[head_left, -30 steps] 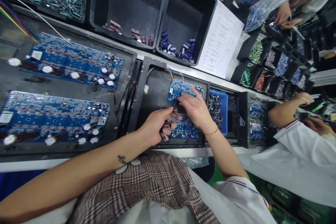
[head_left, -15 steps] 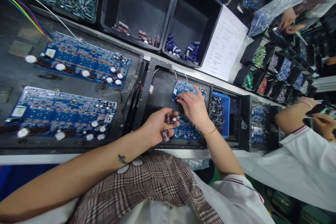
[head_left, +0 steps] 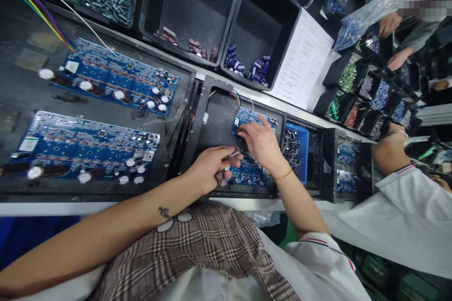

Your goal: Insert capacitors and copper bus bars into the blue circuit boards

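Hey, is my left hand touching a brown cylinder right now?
Touching: the head view shows your left hand holding a brown cylinder between thumb and fingers.

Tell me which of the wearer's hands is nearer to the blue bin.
Right. The right hand is just to the left of the blue bin, at a small circuit board; the left hand, holding brown cylindrical parts, is farther to the bin's left.

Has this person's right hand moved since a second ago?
Yes: the right hand has shifted slightly left across the board beneath it, closer to that board's white label.
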`<control>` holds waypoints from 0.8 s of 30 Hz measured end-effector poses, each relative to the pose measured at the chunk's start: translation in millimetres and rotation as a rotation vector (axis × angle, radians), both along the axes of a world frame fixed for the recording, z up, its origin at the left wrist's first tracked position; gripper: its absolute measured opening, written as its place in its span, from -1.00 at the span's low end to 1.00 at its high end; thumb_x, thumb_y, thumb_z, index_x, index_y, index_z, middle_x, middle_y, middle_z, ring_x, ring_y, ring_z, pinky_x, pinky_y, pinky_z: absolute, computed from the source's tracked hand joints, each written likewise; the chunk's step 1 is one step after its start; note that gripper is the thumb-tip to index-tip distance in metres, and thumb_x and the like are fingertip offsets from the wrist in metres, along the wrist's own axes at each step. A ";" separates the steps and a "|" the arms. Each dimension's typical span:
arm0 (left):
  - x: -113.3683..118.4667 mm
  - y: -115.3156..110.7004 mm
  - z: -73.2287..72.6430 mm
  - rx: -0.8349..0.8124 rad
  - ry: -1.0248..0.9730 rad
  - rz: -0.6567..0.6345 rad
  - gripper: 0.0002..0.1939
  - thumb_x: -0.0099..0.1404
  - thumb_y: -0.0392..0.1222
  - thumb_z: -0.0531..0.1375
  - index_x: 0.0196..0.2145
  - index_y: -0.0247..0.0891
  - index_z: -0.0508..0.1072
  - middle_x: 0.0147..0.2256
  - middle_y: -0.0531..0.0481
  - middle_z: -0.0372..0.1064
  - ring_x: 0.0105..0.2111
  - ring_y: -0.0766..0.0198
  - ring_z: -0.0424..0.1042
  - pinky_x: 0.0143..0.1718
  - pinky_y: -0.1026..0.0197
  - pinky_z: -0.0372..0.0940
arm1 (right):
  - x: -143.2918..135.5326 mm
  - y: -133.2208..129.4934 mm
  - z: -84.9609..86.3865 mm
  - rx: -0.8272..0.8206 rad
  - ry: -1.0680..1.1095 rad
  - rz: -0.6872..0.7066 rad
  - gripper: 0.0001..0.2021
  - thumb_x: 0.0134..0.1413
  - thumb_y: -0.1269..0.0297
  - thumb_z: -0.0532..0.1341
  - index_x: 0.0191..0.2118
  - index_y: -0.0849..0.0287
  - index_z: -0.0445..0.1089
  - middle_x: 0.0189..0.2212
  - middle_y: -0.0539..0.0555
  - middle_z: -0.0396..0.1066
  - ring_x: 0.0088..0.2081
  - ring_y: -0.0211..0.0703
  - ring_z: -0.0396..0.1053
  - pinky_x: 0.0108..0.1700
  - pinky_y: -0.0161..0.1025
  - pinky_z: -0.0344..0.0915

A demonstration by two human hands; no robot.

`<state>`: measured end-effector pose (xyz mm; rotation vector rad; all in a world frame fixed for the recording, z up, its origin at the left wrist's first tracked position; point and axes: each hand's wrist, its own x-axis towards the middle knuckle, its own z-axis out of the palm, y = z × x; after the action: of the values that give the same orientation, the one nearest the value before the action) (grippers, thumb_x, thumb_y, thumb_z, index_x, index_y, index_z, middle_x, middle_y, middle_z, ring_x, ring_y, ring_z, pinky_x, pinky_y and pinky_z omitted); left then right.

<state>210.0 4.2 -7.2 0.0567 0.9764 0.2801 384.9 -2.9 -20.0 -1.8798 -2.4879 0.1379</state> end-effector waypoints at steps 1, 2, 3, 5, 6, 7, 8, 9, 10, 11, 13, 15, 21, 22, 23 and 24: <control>-1.1 -0.1 -0.2 -0.006 -0.005 0.006 -0.90 0.34 -0.36 0.15 -0.34 -0.41 0.41 -0.39 -0.10 0.43 -0.61 0.48 0.34 -0.79 0.51 0.04 | -0.3 0.2 0.4 -0.004 -0.006 0.003 -0.77 0.35 0.29 0.03 -0.12 0.19 0.42 -0.28 0.09 0.51 -0.23 -0.11 0.43 0.26 0.06 0.11; -2.0 -0.1 -0.7 -0.016 -0.013 0.009 -0.88 0.36 -0.33 0.15 -0.36 -0.39 0.40 -0.43 -0.07 0.41 -0.64 0.50 0.30 -0.79 0.52 0.01 | -0.7 0.2 0.6 -0.006 -0.010 0.002 -0.77 0.34 0.29 0.03 -0.12 0.19 0.42 -0.28 0.09 0.51 -0.23 -0.11 0.43 0.26 0.05 0.11; -2.7 -0.1 -1.6 -0.026 -0.028 0.010 -0.85 0.37 -0.30 0.14 -0.38 -0.38 0.38 -0.47 -0.03 0.36 -0.67 0.52 0.25 -0.80 0.52 -0.03 | -1.1 0.2 0.5 -0.004 -0.014 -0.001 -0.77 0.34 0.28 0.03 -0.12 0.19 0.42 -0.28 0.10 0.50 -0.23 -0.11 0.43 0.26 0.05 0.12; -3.4 -0.4 -4.1 -0.036 -0.064 0.020 -0.80 0.40 -0.27 0.12 -0.41 -0.36 0.33 -0.53 0.04 0.26 -0.70 0.54 0.16 -0.82 0.54 -0.10 | -2.1 -0.3 0.0 0.006 -0.021 -0.013 -0.77 0.34 0.28 0.03 -0.12 0.20 0.42 -0.28 0.11 0.50 -0.23 -0.10 0.42 0.25 0.04 0.14; -3.5 -0.6 -5.5 -0.040 -0.078 0.030 -0.78 0.41 -0.26 0.10 -0.42 -0.35 0.32 -0.54 0.06 0.22 -0.71 0.55 0.14 -0.82 0.54 -0.12 | -2.4 -0.5 -0.5 0.011 -0.026 -0.016 -0.76 0.34 0.29 0.03 -0.12 0.21 0.43 -0.27 0.12 0.50 -0.23 -0.10 0.42 0.25 0.03 0.14; -3.6 -0.8 -6.7 -0.043 -0.090 0.041 -0.78 0.41 -0.27 0.09 -0.42 -0.35 0.30 -0.54 0.07 0.21 -0.71 0.55 0.13 -0.82 0.55 -0.13 | -2.7 -0.8 -0.9 0.014 -0.029 -0.018 -0.76 0.34 0.29 0.03 -0.12 0.21 0.43 -0.27 0.12 0.50 -0.23 -0.10 0.42 0.25 0.03 0.15; -3.6 -1.0 -7.7 -0.048 -0.095 0.051 -0.78 0.41 -0.28 0.08 -0.42 -0.35 0.30 -0.53 0.06 0.20 -0.70 0.55 0.13 -0.82 0.55 -0.13 | -2.8 -0.9 -1.2 0.013 -0.030 -0.015 -0.76 0.34 0.30 0.03 -0.12 0.21 0.43 -0.27 0.12 0.50 -0.23 -0.10 0.42 0.25 0.03 0.15; -3.6 -1.3 -8.2 -0.057 -0.094 0.057 -0.78 0.41 -0.29 0.07 -0.42 -0.35 0.30 -0.53 0.06 0.20 -0.69 0.54 0.14 -0.82 0.56 -0.13 | -2.8 -1.0 -1.5 0.010 -0.028 -0.011 -0.76 0.34 0.30 0.03 -0.12 0.21 0.43 -0.27 0.12 0.50 -0.23 -0.10 0.42 0.25 0.03 0.15; -3.7 -1.4 -8.5 -0.066 -0.090 0.062 -0.78 0.41 -0.30 0.07 -0.43 -0.35 0.30 -0.52 0.06 0.19 -0.69 0.55 0.14 -0.82 0.56 -0.13 | -2.8 -0.9 -1.8 0.006 -0.023 -0.007 -0.76 0.34 0.30 0.03 -0.12 0.21 0.43 -0.28 0.12 0.50 -0.23 -0.10 0.43 0.25 0.04 0.15; -3.7 -1.5 -8.4 -0.073 -0.084 0.067 -0.79 0.40 -0.31 0.07 -0.43 -0.36 0.31 -0.51 0.05 0.20 -0.69 0.55 0.14 -0.82 0.56 -0.13 | -2.8 -0.8 -2.0 0.002 -0.018 -0.004 -0.77 0.34 0.30 0.03 -0.12 0.21 0.43 -0.28 0.12 0.50 -0.23 -0.10 0.43 0.25 0.04 0.15; -3.9 -1.5 -7.9 -0.078 -0.069 0.079 -0.79 0.39 -0.33 0.07 -0.44 -0.37 0.32 -0.50 0.04 0.21 -0.68 0.54 0.16 -0.82 0.56 -0.12 | -2.8 -0.4 -2.3 0.006 -0.012 -0.007 -0.76 0.34 0.30 0.02 -0.12 0.21 0.42 -0.28 0.13 0.50 -0.23 -0.10 0.42 0.25 0.04 0.16; -4.1 -1.4 -7.6 -0.080 -0.050 0.093 -0.79 0.38 -0.34 0.08 -0.44 -0.38 0.33 -0.50 0.03 0.22 -0.67 0.54 0.18 -0.82 0.55 -0.12 | -2.9 -0.2 -2.5 0.021 -0.018 -0.017 -0.75 0.35 0.31 0.01 -0.12 0.23 0.42 -0.29 0.13 0.49 -0.24 -0.09 0.42 0.24 0.02 0.17; -4.1 -0.3 -7.6 -0.105 -0.045 0.075 -0.78 0.37 -0.32 0.09 -0.46 -0.38 0.33 -0.53 0.04 0.21 -0.69 0.55 0.14 -0.82 0.54 -0.14 | -1.5 0.1 -3.1 0.025 -0.026 0.012 -0.75 0.34 0.31 0.01 -0.13 0.21 0.42 -0.31 0.12 0.49 -0.24 -0.06 0.42 0.23 0.02 0.20; -4.1 -0.2 -7.4 -0.109 -0.041 0.077 -0.77 0.37 -0.32 0.09 -0.47 -0.37 0.33 -0.53 0.05 0.20 -0.70 0.55 0.13 -0.82 0.54 -0.15 | -1.2 0.3 -3.1 0.032 -0.024 0.009 -0.75 0.34 0.31 0.01 -0.13 0.21 0.42 -0.31 0.13 0.49 -0.25 -0.06 0.42 0.22 0.03 0.20; -4.1 -0.2 -7.3 -0.111 -0.037 0.080 -0.76 0.37 -0.32 0.09 -0.48 -0.37 0.32 -0.53 0.05 0.20 -0.70 0.56 0.13 -0.82 0.54 -0.15 | -1.0 0.6 -2.9 0.038 -0.020 0.006 -0.75 0.34 0.31 0.00 -0.13 0.21 0.42 -0.31 0.14 0.49 -0.26 -0.05 0.41 0.21 0.04 0.21; -4.1 -0.3 -7.2 -0.112 -0.036 0.082 -0.75 0.36 -0.32 0.10 -0.49 -0.37 0.31 -0.53 0.05 0.20 -0.70 0.56 0.13 -0.82 0.54 -0.16 | -0.9 0.9 -2.6 0.039 -0.014 0.005 -0.75 0.34 0.31 0.00 -0.13 0.21 0.42 -0.31 0.14 0.49 -0.26 -0.05 0.41 0.21 0.05 0.21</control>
<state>205.9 3.9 -14.4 -0.0907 0.9583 0.2999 384.0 -2.0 -22.6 -1.8663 -2.4857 0.0752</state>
